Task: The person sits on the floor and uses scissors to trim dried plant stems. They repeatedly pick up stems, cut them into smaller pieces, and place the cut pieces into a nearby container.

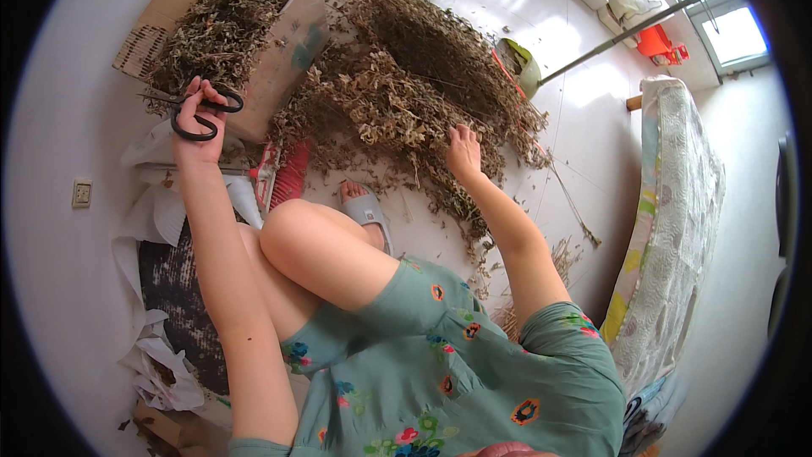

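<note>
My left hand (201, 112) is closed round a pair of scissors with black looped handles (237, 102). Its thin blades point left, beside an open cardboard box (283, 55) heaped with dried, crumbled plants (224, 21). To the right, my right hand (463, 154) rests at the near edge of a large pile of dried leafy plants (393, 106) on the floor. Its fingers are bent into the brown stems and leaves, and their tips are partly hidden there.
A red-bristled broom head (292, 173) lies by the box, near my sandalled foot (364, 207). Beyond the pile are a green rounded object (520, 68) and a long pole (622, 38). At right stands a mattress on edge (668, 228). Loose stalks (579, 207) lie about the tiles.
</note>
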Available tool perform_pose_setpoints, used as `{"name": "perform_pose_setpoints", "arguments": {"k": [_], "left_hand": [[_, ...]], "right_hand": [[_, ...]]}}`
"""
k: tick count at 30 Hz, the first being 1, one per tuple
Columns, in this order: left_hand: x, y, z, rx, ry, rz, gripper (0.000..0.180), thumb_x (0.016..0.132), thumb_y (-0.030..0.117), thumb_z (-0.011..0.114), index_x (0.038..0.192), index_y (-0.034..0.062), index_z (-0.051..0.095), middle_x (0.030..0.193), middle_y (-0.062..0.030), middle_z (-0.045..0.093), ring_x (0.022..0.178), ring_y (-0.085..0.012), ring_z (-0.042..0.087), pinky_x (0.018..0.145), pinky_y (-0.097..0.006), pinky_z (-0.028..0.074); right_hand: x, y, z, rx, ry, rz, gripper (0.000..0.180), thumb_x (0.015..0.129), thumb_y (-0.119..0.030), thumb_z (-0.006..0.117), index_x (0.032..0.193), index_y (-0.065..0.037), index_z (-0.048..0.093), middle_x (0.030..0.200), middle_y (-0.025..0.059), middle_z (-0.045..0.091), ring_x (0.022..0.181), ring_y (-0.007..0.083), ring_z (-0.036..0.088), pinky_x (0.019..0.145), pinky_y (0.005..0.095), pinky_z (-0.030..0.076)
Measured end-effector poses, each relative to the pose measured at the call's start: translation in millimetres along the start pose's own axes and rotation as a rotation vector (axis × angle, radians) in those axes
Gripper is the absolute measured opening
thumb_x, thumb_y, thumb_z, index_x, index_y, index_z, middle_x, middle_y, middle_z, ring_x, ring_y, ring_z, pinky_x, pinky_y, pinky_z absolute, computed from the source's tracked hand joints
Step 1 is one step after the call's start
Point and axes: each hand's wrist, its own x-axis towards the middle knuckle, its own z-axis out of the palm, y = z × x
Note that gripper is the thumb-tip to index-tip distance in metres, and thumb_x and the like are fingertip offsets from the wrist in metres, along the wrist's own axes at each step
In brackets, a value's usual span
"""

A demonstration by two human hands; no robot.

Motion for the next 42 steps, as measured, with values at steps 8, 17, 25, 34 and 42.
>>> {"name": "perform_pose_setpoints", "arguments": {"k": [8,17,25,34,42], "left_hand": [[-17,2,28,0.092,0.023,0.01,0.028,0.089,0.003,0.055,0.117,0.0045,0.057,0.098,-0.0073,0.062,0.083,-0.0168,0.059,0.078,-0.031,0.051],[-17,12,31,0.118,0.002,0.029,0.03,0.089,0.003,0.054,0.119,0.0041,0.056,0.098,-0.0067,0.061,0.082,-0.0158,0.059,0.079,-0.031,0.05],[-11,6,28,0.126,0.001,0.001,0.026,0.089,0.002,0.054,0.115,0.0046,0.058,0.099,-0.0076,0.063,0.081,-0.0171,0.06,0.077,-0.031,0.051],[1,-15,21,0.072,-0.005,-0.043,0.026,0.09,0.003,0.054,0.115,0.004,0.058,0.101,-0.0092,0.064,0.081,-0.0183,0.061,0.077,-0.033,0.052],[41,10,-51,0.053,-0.221,-0.129,0.027,0.087,0.002,0.056,0.114,0.0035,0.061,0.099,-0.0095,0.066,0.087,-0.0222,0.063,0.085,-0.035,0.05]], "right_hand": [[145,-48,16,-0.075,-0.208,0.097,0.07,0.086,0.001,0.049,0.15,-0.005,0.02,0.158,0.0113,0.014,0.146,0.0297,0.012,0.115,0.0425,0.023],[128,-30,31,-0.178,-0.319,0.054,0.047,0.09,-0.004,0.055,0.135,-0.007,0.044,0.128,0.0169,0.051,0.115,0.0334,0.053,0.083,0.042,0.054],[31,-18,3,0.157,0.007,0.04,0.011,0.092,-0.017,0.054,0.098,-0.008,0.059,0.091,0.0139,0.066,0.089,0.0333,0.063,0.072,0.0427,0.05],[19,16,-121,0.444,0.322,0.076,0.009,0.093,-0.011,0.053,0.093,-0.005,0.06,0.062,0.0081,0.06,0.056,0.016,0.057,0.055,0.0312,0.045],[-74,108,-215,0.856,0.37,0.314,0.011,0.094,-0.005,0.051,0.094,0.002,0.06,0.069,0.0052,0.061,0.061,0.0118,0.06,0.061,0.0269,0.053]]}}
